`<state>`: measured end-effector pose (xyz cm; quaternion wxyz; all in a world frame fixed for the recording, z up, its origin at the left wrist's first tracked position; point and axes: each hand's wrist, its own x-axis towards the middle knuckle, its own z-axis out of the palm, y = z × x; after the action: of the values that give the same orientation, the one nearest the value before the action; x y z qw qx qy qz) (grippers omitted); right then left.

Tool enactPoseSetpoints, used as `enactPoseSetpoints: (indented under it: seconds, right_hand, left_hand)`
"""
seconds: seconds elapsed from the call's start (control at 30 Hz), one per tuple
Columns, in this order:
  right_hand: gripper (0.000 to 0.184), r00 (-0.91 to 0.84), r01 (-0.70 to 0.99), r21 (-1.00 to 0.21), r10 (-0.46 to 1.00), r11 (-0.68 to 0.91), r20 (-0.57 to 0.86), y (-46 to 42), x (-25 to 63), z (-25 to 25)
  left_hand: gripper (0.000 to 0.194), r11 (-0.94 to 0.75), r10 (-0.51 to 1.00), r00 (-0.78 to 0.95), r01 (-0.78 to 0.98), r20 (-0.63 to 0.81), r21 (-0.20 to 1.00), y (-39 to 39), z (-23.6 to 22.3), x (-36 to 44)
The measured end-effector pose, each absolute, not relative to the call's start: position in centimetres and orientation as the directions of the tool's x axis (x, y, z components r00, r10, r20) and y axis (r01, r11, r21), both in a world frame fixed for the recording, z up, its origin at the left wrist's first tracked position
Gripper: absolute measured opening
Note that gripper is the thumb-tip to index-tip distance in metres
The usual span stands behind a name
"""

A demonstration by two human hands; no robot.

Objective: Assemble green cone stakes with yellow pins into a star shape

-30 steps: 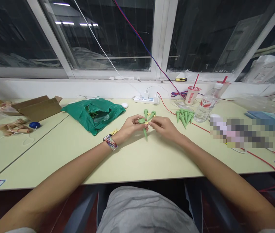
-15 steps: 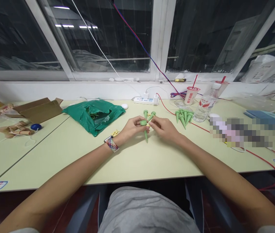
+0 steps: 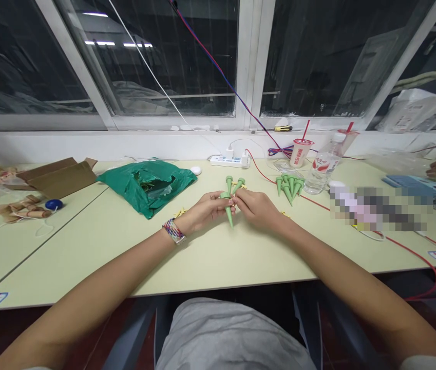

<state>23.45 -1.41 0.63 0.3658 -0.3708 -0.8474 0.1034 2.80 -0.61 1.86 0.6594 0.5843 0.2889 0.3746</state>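
Green spike [image 3: 229,218] is pinched in the left hand [image 3: 207,209]; right hand [image 3: 254,203] crowds its top, can't tell if gripping. Lopsided pressure could spin it loose.

spike [image 3: 229,215]: in your left hand [image 3: 204,210]
bag [image 3: 125,181]: beyond your left wrist [image 3: 187,224]
spike cluster [image 3: 287,190]: between your right hand [image 3: 254,207] and bottle [image 3: 320,174]
power strip [image 3: 218,161]: behind the spike

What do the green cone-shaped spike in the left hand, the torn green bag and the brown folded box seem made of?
Green cone-shaped spike: probably plastic, fairly matte; even colour, smooth outline.
Torn green bag: likely thin plastic film, slightly glossy; crinkles, ragged tear.
Brown folded box: apparently matte cardboard; flat, creased panels.
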Motion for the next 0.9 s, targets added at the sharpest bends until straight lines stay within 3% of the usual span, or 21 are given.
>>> enactPoseSetpoints:
  seconds: [0.07, 0.2, 0.27, 0.33, 0.4, 0.5, 0.57, 0.67, 0.73, 0.8, 0.9]
  right_hand:
    - [0.029, -0.471, 0.523, -0.481, 0.709, 0.704, 0.525, -1.4, 23.3, 0.6]
    - [0.040, -0.406, 0.364, -0.777, 0.838, 0.514, 0.364, -1.1, 22.6, 0.3]
    - [0.043, -0.407, 0.327, -0.832, 0.862, 0.447, 0.303, -1.1, 22.4, 0.2]
    - [0.041, -0.398, 0.400, -0.744, 0.833, 0.535, 0.385, -1.3, 22.6, 0.2]
    - [0.034, -0.415, 0.520, -0.537, 0.746, 0.664, 0.521, -1.3, 23.1, 0.3]
    - [0.030, -0.482, 0.598, -0.333, 0.659, 0.729, 0.577, -1.2, 23.6, 0.3]
    - [0.033, -0.471, 0.588, -0.371, 0.677, 0.718, 0.565, -1.0, 23.5, 0.1]
    - [0.041, -0.386, 0.480, -0.594, 0.764, 0.645, 0.518, -0.9, 22.9, -0.2]
    - [0.045, -0.351, 0.387, -0.726, 0.819, 0.568, 0.454, -1.0, 22.5, -0.4]
    - [0.045, -0.346, 0.383, -0.732, 0.822, 0.564, 0.452, -1.2, 22.4, -0.4]
    - [0.038, -0.406, 0.502, -0.525, 0.723, 0.687, 0.559, -1.3, 22.7, -0.3]
  left_hand:
    - [0.032, -0.001, 0.842, 0.534, -0.139, 0.075, 0.990, -0.6, 1.8, 2.7]
    - [0.038, -0.361, 0.902, 0.282, 0.075, 0.327, 0.930, -0.8, 1.6, 2.8]
    - [0.038, -0.406, 0.895, 0.249, 0.117, 0.369, 0.906, -0.9, 1.7, 2.8]
    - [0.036, -0.288, 0.900, 0.349, 0.028, 0.261, 0.957, -0.9, 2.0, 2.8]
    - [0.033, -0.107, 0.865, 0.485, -0.072, 0.129, 0.992, -0.8, 2.1, 2.8]
    - [0.032, -0.017, 0.829, 0.553, -0.135, 0.089, 0.991, -0.9, 1.9, 2.9]
    - [0.035, -0.151, 0.870, 0.462, -0.083, 0.172, 0.985, -1.0, 1.7, 3.0]
    - [0.039, -0.442, 0.876, 0.270, 0.122, 0.399, 0.889, -1.2, 1.4, 3.2]
    - [0.039, -0.487, 0.865, 0.232, 0.165, 0.446, 0.858, -1.1, 1.5, 3.1]
    - [0.038, -0.361, 0.892, 0.316, 0.069, 0.323, 0.930, -1.0, 1.7, 3.0]
    - [0.033, -0.028, 0.840, 0.538, -0.084, 0.069, 0.996, -0.7, 1.9, 2.8]
